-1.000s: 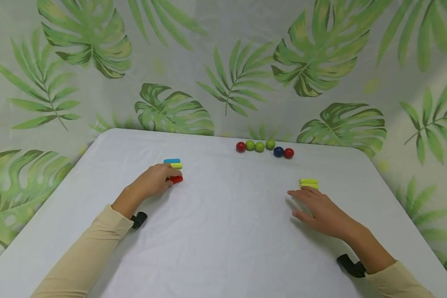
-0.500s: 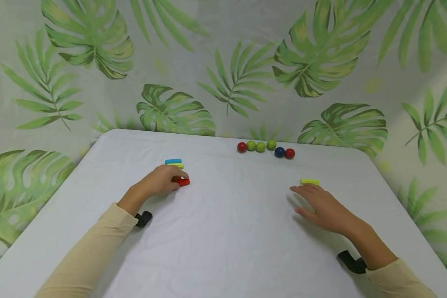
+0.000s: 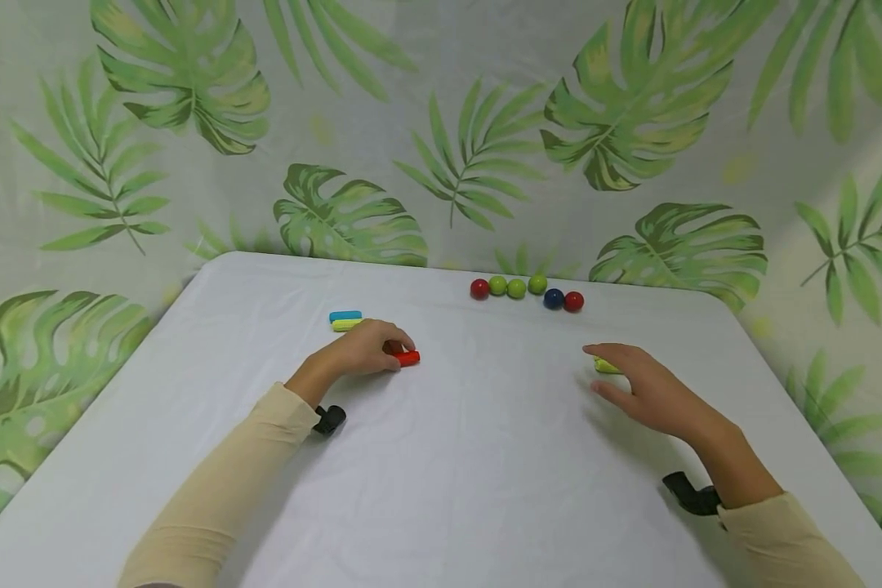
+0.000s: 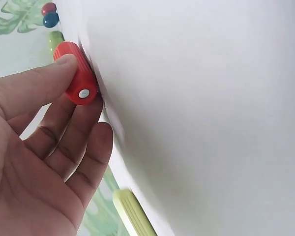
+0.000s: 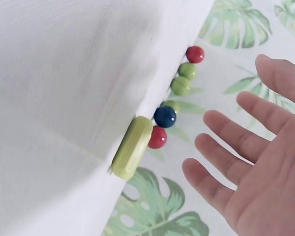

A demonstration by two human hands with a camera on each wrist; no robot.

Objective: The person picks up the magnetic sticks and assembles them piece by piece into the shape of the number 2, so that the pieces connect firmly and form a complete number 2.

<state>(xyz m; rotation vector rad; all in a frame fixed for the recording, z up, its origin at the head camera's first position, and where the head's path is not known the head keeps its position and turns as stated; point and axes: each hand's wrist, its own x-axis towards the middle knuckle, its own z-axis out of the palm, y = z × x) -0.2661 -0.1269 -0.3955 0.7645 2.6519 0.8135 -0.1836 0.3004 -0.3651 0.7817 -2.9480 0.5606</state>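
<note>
My left hand [image 3: 367, 347] pinches a short red ribbed cylinder [image 3: 409, 358] low over the white table. In the left wrist view, the thumb lies on the red cylinder [image 4: 83, 78], whose near end has a small white disc. Left of it and farther back, a blue cylinder [image 3: 345, 315] and a yellow cylinder [image 3: 346, 325] lie side by side. My right hand [image 3: 654, 392] hovers with fingers extended, holding nothing. Partly hidden beyond its fingers is a yellow-green cylinder [image 3: 607, 366]; a second one seen there earlier is covered in the head view.
Near the back edge of the white table [image 3: 470, 474] sits a row of small balls: a red ball [image 3: 479, 288], several green balls [image 3: 516, 288], a dark blue ball [image 3: 554, 299] and another red ball [image 3: 574, 301]. A leaf-patterned cloth [image 3: 456, 122] hangs behind.
My left hand has carried the red cylinder to the right, away from the blue and yellow ones. My right hand has shifted slightly forward and right, over the yellow-green cylinders.
</note>
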